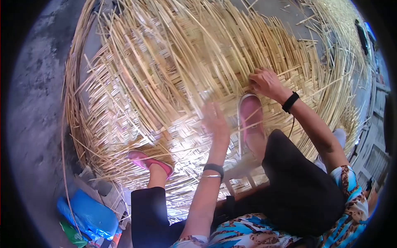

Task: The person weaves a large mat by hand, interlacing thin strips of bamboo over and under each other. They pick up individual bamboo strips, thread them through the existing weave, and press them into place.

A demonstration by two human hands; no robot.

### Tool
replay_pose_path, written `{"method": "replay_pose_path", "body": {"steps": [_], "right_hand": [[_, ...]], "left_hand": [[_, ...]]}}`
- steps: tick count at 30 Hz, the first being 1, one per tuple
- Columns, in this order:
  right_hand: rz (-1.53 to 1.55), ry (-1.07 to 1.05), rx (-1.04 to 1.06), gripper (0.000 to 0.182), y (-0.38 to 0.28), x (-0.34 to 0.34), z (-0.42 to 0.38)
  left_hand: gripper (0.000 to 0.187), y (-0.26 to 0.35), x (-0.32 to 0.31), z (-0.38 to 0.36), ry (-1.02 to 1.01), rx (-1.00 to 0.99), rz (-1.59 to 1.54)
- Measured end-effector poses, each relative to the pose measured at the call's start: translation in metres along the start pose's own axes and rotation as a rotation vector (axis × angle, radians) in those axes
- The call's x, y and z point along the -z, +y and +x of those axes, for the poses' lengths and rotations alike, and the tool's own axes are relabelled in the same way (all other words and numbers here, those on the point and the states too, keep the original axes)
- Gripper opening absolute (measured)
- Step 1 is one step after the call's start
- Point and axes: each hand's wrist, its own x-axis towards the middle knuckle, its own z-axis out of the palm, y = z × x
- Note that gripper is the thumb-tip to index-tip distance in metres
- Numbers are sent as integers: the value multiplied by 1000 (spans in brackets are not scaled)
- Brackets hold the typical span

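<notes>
A large woven mat (186,128) of pale split-reed strips spreads on the floor under my feet. Many long loose reed strips (206,49) fan out from its far side. My left hand (216,120) is over the middle of the weave, smeared by motion, so its fingers cannot be made out. My right hand (266,84) is at the weave just past my right shoe, its fingers curled down and closed on reed strips. The exact strips in its grasp are partly hidden by the fingers.
My pink shoes, the right one (251,111) and the left one (149,161), rest on the mat. A blue plastic bag (93,213) lies at lower left beside a grey wall (33,91). More loose reeds (337,37) lie at upper right, near wooden slats (374,153).
</notes>
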Motion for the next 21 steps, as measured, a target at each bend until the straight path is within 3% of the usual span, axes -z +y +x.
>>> {"method": "replay_pose_path", "body": {"steps": [4,7,9,11,12,13,15,17,19,21], "right_hand": [[-100,-31,1,13,-3,-7,-4],[-43,-40,25,15,0,-9,-4],[16,-31,62,17,2,-9,-5],[68,-28,73,16,5,-12,-6],[113,-19,77,15,8,-11,-6],[112,-19,78,15,10,-12,-6],[63,32,97,17,12,-16,-5],[47,-22,101,16,15,-15,-1],[27,-78,103,15,14,-13,-1],[-36,-67,144,11,6,-8,0]], "left_hand": [[59,25,49,2,-47,-111,97],[60,19,74,7,-19,-161,-73],[48,7,89,6,94,138,-60],[33,-40,92,15,226,338,-343],[24,-45,99,23,195,425,-458],[24,-46,98,26,196,426,-459],[22,-47,97,28,-52,329,-271],[21,-36,91,28,-59,349,-298],[23,-27,85,29,-87,519,-298],[19,-37,67,22,-45,522,-312]]}}
